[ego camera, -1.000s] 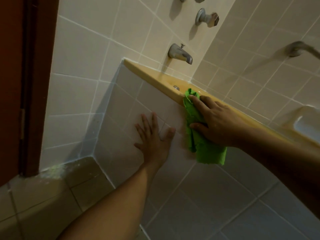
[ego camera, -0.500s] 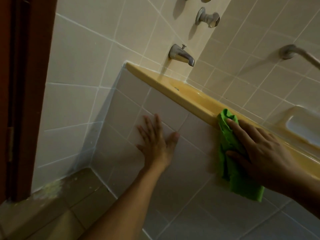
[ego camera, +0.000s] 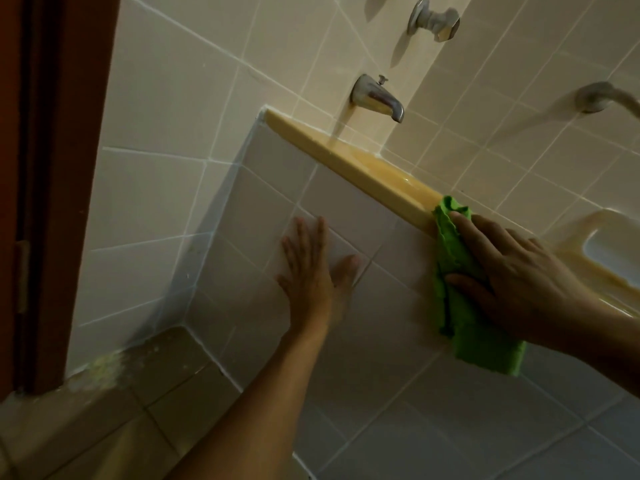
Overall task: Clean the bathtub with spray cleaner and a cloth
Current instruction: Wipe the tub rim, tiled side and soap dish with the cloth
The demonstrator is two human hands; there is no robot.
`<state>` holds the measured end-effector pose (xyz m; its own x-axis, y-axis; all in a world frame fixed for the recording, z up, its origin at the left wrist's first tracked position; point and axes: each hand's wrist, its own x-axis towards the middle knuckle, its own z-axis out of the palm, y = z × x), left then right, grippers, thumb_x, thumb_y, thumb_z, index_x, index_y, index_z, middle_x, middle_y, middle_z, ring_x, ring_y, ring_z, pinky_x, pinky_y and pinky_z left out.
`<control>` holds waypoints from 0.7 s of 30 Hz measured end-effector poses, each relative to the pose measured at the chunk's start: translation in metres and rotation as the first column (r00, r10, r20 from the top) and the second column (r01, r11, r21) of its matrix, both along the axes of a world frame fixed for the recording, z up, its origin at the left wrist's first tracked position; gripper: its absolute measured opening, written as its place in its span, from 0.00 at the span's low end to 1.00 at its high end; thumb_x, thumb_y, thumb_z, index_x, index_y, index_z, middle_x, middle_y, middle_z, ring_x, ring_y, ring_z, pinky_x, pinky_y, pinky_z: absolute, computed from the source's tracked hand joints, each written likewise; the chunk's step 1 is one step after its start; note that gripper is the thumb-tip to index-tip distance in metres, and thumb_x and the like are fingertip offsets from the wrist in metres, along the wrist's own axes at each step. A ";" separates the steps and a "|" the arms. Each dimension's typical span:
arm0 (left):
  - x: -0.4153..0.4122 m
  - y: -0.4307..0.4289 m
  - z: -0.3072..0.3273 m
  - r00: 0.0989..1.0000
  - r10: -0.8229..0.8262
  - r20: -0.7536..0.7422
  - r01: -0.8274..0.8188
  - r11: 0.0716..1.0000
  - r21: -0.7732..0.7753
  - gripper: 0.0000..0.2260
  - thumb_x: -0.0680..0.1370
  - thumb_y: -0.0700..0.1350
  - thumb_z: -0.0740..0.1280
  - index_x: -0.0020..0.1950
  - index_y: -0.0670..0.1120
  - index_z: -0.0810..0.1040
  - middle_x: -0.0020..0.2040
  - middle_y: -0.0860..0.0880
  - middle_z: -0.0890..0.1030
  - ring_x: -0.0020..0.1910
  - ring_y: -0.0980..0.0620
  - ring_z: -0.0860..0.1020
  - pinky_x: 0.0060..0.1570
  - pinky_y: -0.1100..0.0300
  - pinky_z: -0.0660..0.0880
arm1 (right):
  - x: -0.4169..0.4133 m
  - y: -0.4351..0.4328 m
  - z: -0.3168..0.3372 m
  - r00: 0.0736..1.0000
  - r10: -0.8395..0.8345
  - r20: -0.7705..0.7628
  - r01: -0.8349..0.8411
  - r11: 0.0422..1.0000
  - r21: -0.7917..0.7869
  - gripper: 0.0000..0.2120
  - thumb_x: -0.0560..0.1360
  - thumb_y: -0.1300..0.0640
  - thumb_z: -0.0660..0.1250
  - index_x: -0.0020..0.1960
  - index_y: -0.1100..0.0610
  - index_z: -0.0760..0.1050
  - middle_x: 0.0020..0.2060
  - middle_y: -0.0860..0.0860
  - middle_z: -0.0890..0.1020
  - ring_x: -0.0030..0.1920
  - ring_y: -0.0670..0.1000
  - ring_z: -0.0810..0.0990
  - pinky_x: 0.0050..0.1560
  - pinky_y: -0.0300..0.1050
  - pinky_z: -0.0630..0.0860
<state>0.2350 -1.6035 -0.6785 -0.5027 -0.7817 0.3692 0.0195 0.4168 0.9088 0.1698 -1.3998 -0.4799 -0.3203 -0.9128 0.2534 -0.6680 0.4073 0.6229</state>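
A green cloth (ego camera: 460,299) lies flat against the tiled outer side of the bathtub (ego camera: 263,216), its top at the yellow tub rim (ego camera: 346,150). My right hand (ego camera: 519,282) presses on the cloth with straight fingers. To the left of it, my left hand (ego camera: 311,271) rests flat on the tiled side, fingers spread. No spray cleaner is in view.
A metal spout (ego camera: 377,98) and a tap handle (ego camera: 433,20) stick out of the tiled wall above the rim. A grab bar (ego camera: 602,97) is at the right, a soap dish (ego camera: 602,247) below it. A dark door frame (ego camera: 52,188) stands at the left.
My right hand slid the cloth to the right along the tub side below the rim, then back slightly left. My left hand stayed on the tiles.
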 end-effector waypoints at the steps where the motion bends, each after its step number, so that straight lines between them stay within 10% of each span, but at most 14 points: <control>1: 0.002 -0.002 -0.002 1.000 -0.008 -0.006 0.008 1.000 -0.015 0.38 0.77 0.71 0.52 0.81 0.65 0.37 0.80 0.60 0.28 0.80 0.50 0.29 0.73 0.26 0.44 | 0.000 -0.011 0.000 1.000 0.014 0.003 -0.014 1.000 0.002 0.41 0.79 0.28 0.40 0.84 0.51 0.44 0.77 0.55 0.63 0.71 0.60 0.70 0.68 0.58 0.73; 12: 0.005 -0.028 -0.025 0.995 0.082 -0.050 -0.089 0.981 -0.172 0.32 0.81 0.68 0.54 0.78 0.72 0.36 0.82 0.60 0.33 0.81 0.52 0.34 0.75 0.33 0.52 | 0.011 -0.125 0.004 0.996 0.088 -0.006 -0.088 0.996 0.022 0.40 0.79 0.31 0.49 0.82 0.51 0.41 0.76 0.54 0.61 0.72 0.60 0.68 0.69 0.58 0.70; 21: -0.001 -0.055 -0.040 0.993 0.109 -0.052 -0.119 0.965 -0.235 0.36 0.80 0.68 0.52 0.85 0.54 0.48 0.85 0.48 0.48 0.84 0.46 0.46 0.79 0.43 0.53 | 0.015 -0.181 0.004 0.986 0.154 0.066 -0.154 0.988 -0.009 0.36 0.83 0.37 0.55 0.83 0.52 0.45 0.75 0.56 0.64 0.70 0.63 0.70 0.68 0.59 0.69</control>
